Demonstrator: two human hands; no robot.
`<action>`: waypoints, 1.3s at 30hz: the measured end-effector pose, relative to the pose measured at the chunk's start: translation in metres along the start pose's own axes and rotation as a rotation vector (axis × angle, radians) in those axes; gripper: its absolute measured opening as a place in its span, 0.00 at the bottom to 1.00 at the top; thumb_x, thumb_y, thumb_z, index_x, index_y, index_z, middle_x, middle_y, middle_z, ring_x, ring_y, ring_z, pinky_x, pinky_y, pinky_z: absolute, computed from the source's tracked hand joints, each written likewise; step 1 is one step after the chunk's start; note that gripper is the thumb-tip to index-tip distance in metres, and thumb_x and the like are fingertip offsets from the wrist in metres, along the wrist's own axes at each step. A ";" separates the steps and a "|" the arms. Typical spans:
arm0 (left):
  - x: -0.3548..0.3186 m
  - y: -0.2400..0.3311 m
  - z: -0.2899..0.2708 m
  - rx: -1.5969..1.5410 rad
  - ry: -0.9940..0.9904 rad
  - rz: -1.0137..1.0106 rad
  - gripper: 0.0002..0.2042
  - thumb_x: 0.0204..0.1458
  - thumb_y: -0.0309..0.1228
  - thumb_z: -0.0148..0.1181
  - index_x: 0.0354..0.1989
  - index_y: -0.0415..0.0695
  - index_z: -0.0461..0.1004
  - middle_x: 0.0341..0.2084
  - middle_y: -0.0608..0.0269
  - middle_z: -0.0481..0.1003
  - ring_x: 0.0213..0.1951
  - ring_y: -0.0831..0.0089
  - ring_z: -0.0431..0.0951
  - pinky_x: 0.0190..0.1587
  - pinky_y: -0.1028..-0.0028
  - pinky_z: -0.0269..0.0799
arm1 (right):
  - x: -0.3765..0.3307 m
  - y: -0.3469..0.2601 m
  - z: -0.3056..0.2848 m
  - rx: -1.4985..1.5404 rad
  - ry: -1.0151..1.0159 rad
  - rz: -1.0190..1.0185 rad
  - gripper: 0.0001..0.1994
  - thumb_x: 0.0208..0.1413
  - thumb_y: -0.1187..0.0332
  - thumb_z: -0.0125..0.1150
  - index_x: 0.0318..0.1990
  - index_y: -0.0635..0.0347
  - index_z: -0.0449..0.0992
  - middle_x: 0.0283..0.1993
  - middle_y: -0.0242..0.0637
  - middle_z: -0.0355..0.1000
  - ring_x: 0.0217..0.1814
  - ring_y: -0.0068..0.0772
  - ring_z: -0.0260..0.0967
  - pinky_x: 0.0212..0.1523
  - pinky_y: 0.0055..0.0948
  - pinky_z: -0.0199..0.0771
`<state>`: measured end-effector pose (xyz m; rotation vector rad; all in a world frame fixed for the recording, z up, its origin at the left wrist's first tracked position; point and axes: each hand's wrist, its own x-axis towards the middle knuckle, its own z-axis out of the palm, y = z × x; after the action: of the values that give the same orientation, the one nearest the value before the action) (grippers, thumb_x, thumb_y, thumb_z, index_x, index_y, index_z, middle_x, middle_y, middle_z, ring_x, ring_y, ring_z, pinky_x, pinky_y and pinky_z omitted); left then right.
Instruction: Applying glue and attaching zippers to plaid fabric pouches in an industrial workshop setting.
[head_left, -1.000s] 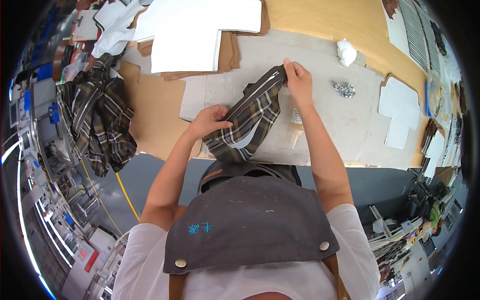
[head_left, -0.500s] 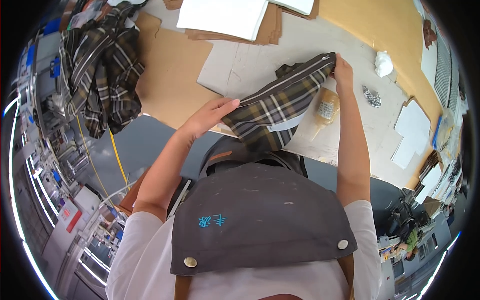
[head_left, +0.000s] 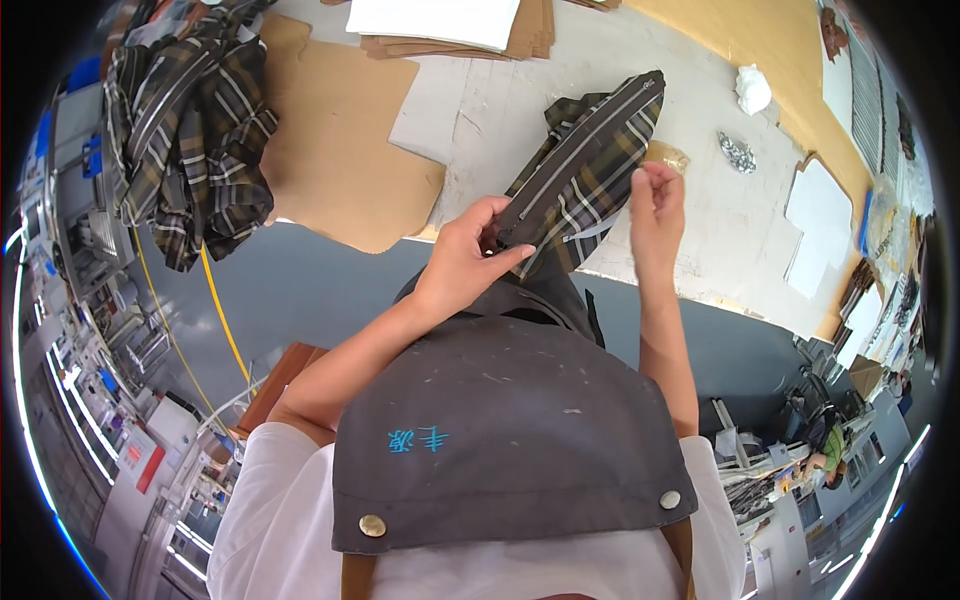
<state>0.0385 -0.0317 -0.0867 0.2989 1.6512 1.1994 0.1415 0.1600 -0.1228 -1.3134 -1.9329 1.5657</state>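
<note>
A plaid fabric piece (head_left: 590,190) in dark olive, tan and white, with a dark zipper strip along it, slants over the table's near edge. At its near end my left hand (head_left: 465,255) grips the zipper end, thumb on top and the other fingers partly hidden. A pale strip, perhaps a label, shows low on the fabric. My right hand (head_left: 658,215) is beside the fabric's right edge, fingers loosely curled and apart, with nothing visible in them. Just behind its fingertips a squeeze bottle (head_left: 670,156) with yellowish contents lies mostly hidden.
More plaid pieces with zippers (head_left: 185,140) hang over the table at left, beside brown card (head_left: 350,150). White sheets on brown board (head_left: 435,22) lie at the back. To the right are a white wad (head_left: 752,90), a silvery crumpled lump (head_left: 737,152) and white card (head_left: 822,225).
The fabric has swung steeper, its near end moving right and closer to me with my left hand. My right hand has left the far corner and come down along the edge.
</note>
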 end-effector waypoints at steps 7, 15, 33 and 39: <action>0.000 -0.004 0.003 -0.050 0.033 0.074 0.13 0.46 0.17 0.54 0.42 0.37 0.66 0.33 0.67 0.70 0.36 0.83 0.69 0.38 0.82 0.66 | -0.039 -0.038 0.017 -0.127 -0.291 -0.335 0.11 0.49 0.73 0.54 0.42 0.58 0.69 0.45 0.37 0.64 0.42 0.31 0.60 0.39 0.25 0.64; -0.005 0.066 -0.041 0.167 -0.003 0.485 0.11 0.42 0.14 0.48 0.35 0.37 0.71 0.27 0.65 0.72 0.30 0.80 0.71 0.34 0.78 0.67 | -0.022 -0.096 0.027 -0.346 -0.473 -0.882 0.14 0.46 0.73 0.56 0.43 0.58 0.70 0.46 0.35 0.66 0.51 0.40 0.57 0.53 0.37 0.52; -0.002 0.104 -0.036 0.026 0.247 0.626 0.05 0.47 0.20 0.56 0.33 0.36 0.73 0.28 0.67 0.71 0.30 0.83 0.68 0.34 0.83 0.64 | -0.039 -0.130 0.046 0.672 -0.495 -0.128 0.05 0.53 0.74 0.54 0.36 0.64 0.67 0.32 0.29 0.69 0.35 0.13 0.65 0.35 0.15 0.65; 0.014 0.100 -0.019 -0.060 0.213 0.524 0.04 0.48 0.23 0.57 0.31 0.36 0.73 0.26 0.69 0.71 0.30 0.84 0.68 0.33 0.83 0.64 | -0.031 -0.124 0.029 0.532 -0.326 -0.230 0.05 0.53 0.74 0.54 0.35 0.64 0.67 0.31 0.28 0.68 0.35 0.13 0.65 0.35 0.15 0.65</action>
<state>-0.0178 0.0139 -0.0139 0.6098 1.7723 1.7163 0.0809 0.1215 -0.0130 -0.6285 -1.5852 2.0686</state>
